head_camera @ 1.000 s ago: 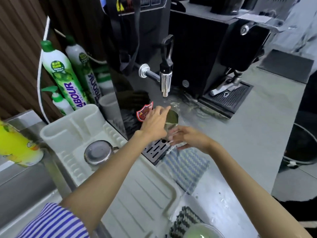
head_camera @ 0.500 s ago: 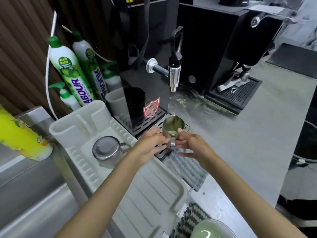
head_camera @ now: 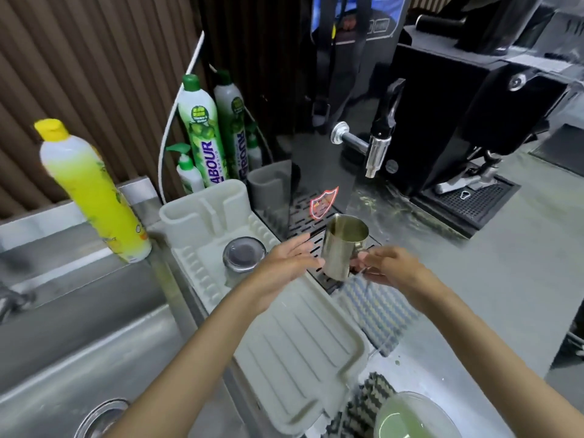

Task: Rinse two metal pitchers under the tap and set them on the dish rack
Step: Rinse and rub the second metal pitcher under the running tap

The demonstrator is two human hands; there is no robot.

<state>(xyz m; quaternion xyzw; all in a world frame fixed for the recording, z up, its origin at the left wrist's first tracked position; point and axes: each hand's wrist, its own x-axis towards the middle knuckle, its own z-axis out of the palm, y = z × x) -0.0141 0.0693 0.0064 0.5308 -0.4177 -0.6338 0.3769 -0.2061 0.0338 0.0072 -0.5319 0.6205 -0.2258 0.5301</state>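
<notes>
Careful: at frame centre your right hand [head_camera: 388,267] pinches the upright pitcher [head_camera: 343,248] by its handle only, left hand [head_camera: 290,260] spread alongside. A one-sided hold could let it swing and spill over the drip tray [head_camera: 298,214].

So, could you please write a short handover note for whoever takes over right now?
Left hand: open, fingers straight, close beside the held pitcher; I cannot tell whether it touches it.
Right hand: grips the held pitcher by its handle, upright over the drip grate, low in front of the tap. No water visibly running.
Racked pitcher: on the dish rack, apparently mouth down.
Done: one pitcher is on the rack.
Left: the held one looks greenish inside, so it probably needs rinsing; then set it on the rack.
</notes>
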